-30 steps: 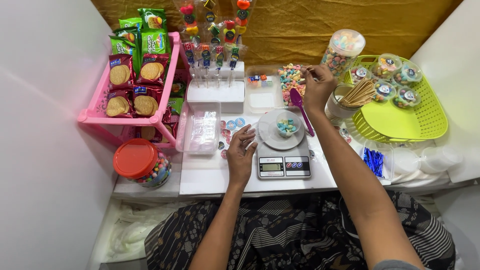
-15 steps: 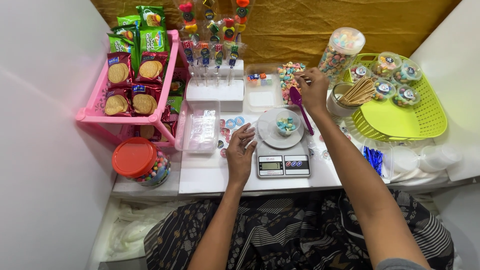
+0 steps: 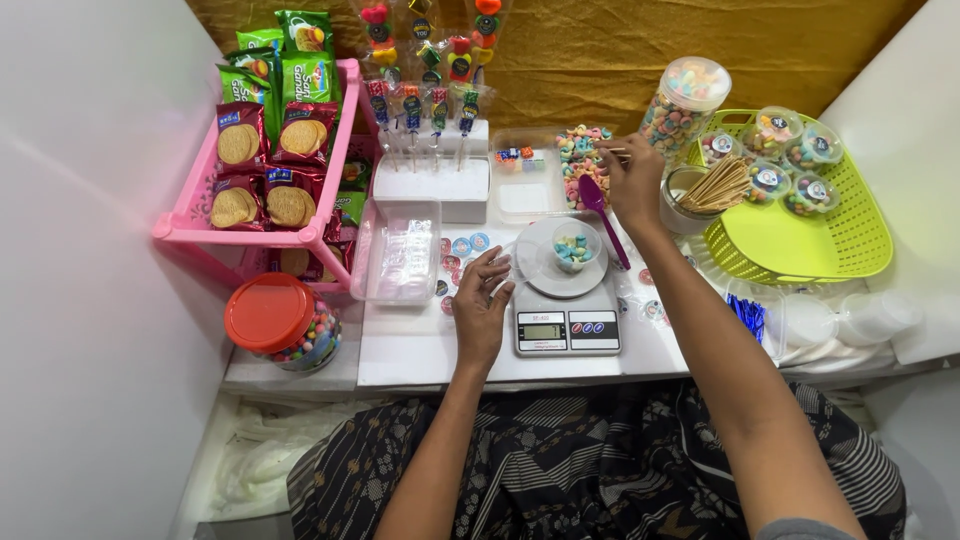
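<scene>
R hand [image 3: 634, 178] is up over the clear tray of mixed candy [image 3: 580, 160], fingers pinched on a thin wooden stick [image 3: 612, 152] that pokes out to the left over the candy. A purple scoop [image 3: 598, 208] lies just under that hand, bowl end at the tray, handle running down past the scale plate; can't tell if the hand touches it.

L hand [image 3: 482, 308] rests flat on the white tabletop [image 3: 420, 345] just left of the digital scale [image 3: 566, 326], fingers loosely curled, holding nothing. Fingertips sit near the small round stickers [image 3: 462, 246] scattered on the table.

On the scale's round plate sits 1 small clear cup [image 3: 574, 246] w/ a few pastel candies in it.

Further out: a clear plastic box [image 3: 404, 255] to the left of the L hand, a white block [image 3: 432, 180] behind it w/ candy skewers [image 3: 432, 75] stuck upright. Far left, a pink rack [image 3: 185, 225] w/ red and green biscuit packs, and below it a red-lidded jar [image 3: 282, 322] of coloured candy. To the right, a tall clear jar [image 3: 682, 98] of pastel candy, a bundle of wooden sticks [image 3: 718, 186] in a white holder, and a lime-green basket [image 3: 850, 245] w/ 4 filled lidded cups [image 3: 790, 160] at its back edge.
</scene>
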